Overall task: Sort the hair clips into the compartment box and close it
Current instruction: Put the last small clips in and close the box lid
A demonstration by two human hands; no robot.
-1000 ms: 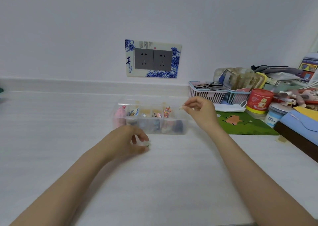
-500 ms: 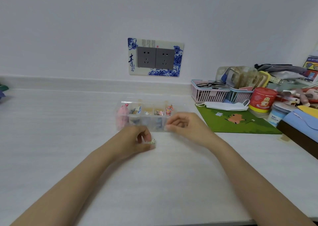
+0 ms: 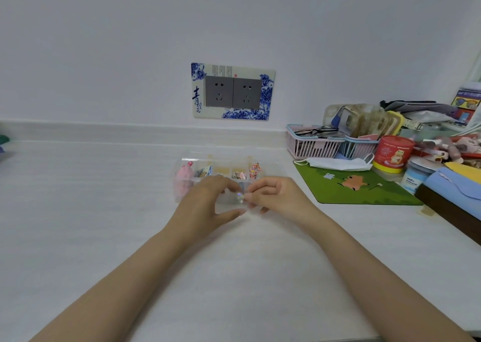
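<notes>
A clear plastic compartment box lies on the white counter, lid open, with colourful hair clips in several back compartments, a pink one at its left end. My left hand and right hand meet just in front of the box. Between their fingertips sits a small shiny hair clip. The left fingers pinch it from the left and the right fingertips touch it from the right. The hands hide the box's front row.
A green mat lies right of the box with a white face mask on its far edge. Behind stand a pink basket, a red tub and assorted clutter. A dark box edge lies at far right. A socket plate is on the wall.
My right hand came down from above the box's right end to meet the left hand. My left hand lifted the small clip off the counter toward the box front.
</notes>
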